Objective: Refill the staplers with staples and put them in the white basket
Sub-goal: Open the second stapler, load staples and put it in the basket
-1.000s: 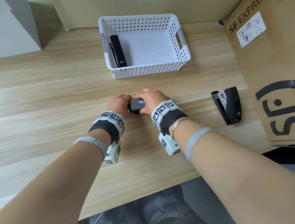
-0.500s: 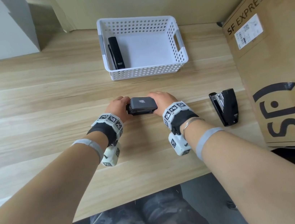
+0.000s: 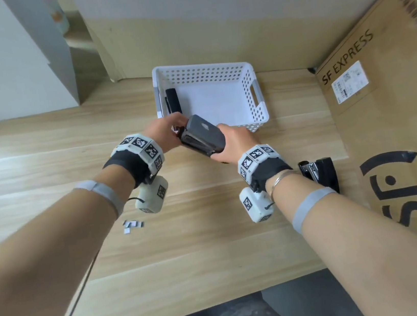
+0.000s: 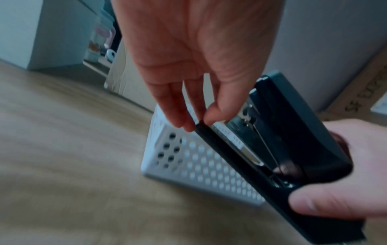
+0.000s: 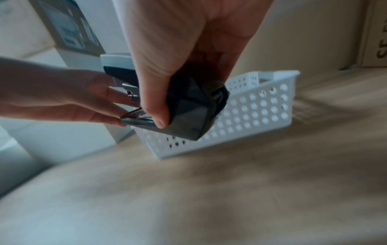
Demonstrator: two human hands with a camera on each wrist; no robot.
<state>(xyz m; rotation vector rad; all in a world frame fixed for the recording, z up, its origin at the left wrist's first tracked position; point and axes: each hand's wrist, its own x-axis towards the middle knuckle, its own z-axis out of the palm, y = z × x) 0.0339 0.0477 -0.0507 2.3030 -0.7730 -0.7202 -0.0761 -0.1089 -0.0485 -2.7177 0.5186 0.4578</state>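
— Where's the basket (image 3: 252,98)?
— Just beyond both hands, a stapler (image 3: 173,101) in it.
— The other stapler (image 3: 320,173)?
— Right of the right hand (image 3: 232,141), against the box (image 3: 399,131).

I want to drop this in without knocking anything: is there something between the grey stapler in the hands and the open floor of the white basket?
Nothing visible blocks it. The grey stapler hangs above the white perforated basket's near rim. The black stapler inside lies along the left wall, leaving the floor bare.
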